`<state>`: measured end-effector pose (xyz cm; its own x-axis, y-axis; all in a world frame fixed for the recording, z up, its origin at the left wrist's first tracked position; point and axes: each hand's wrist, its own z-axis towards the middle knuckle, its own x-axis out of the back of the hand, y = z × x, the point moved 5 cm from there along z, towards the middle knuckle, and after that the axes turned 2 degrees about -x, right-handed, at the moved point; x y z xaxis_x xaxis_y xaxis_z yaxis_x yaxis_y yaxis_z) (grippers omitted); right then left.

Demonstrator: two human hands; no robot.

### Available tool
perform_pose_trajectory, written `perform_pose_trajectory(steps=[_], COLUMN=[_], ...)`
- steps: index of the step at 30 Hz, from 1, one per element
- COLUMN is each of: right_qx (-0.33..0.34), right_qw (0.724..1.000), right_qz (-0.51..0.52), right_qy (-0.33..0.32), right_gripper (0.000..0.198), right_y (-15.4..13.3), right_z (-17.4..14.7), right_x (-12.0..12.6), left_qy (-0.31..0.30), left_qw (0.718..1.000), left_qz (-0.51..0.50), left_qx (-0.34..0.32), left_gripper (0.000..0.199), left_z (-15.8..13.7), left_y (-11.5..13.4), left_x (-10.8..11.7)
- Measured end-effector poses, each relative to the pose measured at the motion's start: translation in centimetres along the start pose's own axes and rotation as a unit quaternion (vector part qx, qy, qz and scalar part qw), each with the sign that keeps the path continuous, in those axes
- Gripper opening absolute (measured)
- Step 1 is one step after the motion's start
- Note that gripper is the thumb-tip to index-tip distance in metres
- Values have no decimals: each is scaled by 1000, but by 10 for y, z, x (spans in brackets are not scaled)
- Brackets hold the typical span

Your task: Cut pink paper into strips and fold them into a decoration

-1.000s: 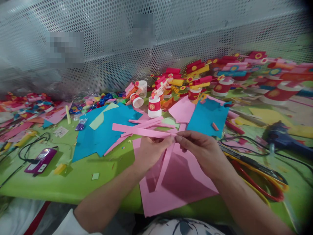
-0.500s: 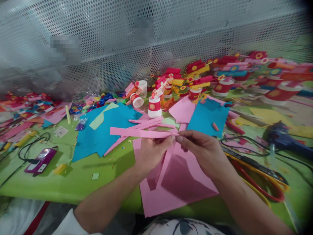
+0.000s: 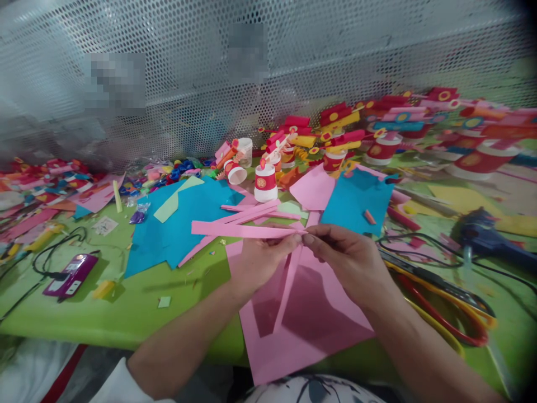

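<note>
Between my two hands, pink paper strips meet at one end. One strip [image 3: 226,229] reaches out to the left, and a second strip [image 3: 287,294] hangs down towards me. My left hand [image 3: 266,257] pinches the joined ends between thumb and fingers. Right beside it, my right hand [image 3: 342,254] is closed on the same ends, its thumb and fingertips together. A large pink sheet [image 3: 310,347] lies under both hands at the table's front edge. More pink strips [image 3: 260,211] lie crossed just beyond my left hand.
Blue sheets [image 3: 155,240] lie left and right. Red-and-white paper cups [image 3: 265,182] with paper rolls stand at the back, before a perforated metal screen [image 3: 188,67]. Scissors [image 3: 436,308] and a glue gun [image 3: 482,229] with a cord are on the right; a purple power strip [image 3: 73,275] is left.
The hanging strip has swung slightly to the right and nearer to me. The pink sheet's front edge has shifted a little towards me. Both hands keep their grip in nearly the same place.
</note>
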<state>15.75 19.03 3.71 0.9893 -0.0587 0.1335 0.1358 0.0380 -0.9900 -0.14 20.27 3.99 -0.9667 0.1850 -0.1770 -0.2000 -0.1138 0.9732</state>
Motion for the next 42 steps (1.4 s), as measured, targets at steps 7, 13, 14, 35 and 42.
perform_pose_trajectory(steps=[7, 13, 14, 35, 42], right_qx=[-15, -20, -18, -7, 12], right_qw=[999, 999, 1000, 999, 998], right_qz=[40, 16, 7, 0, -57], right_qy=[-4, -24, -23, -52, -37], right_gripper=[29, 33, 34, 42, 43], right_y=[3, 2, 2, -3, 0], right_z=[1, 2, 2, 1, 0], right_x=[0, -2, -2, -5, -1], left_qy=[-5, -4, -4, -55, -63], left_qw=[1000, 1000, 1000, 996, 996], left_qz=[13, 6, 8, -55, 6], left_qx=[-7, 5, 5, 48, 63], left_gripper=[13, 13, 12, 18, 24], left_z=[2, 2, 2, 3, 1], left_y=[2, 0, 0, -1, -8], left_x=[1, 2, 1, -3, -3])
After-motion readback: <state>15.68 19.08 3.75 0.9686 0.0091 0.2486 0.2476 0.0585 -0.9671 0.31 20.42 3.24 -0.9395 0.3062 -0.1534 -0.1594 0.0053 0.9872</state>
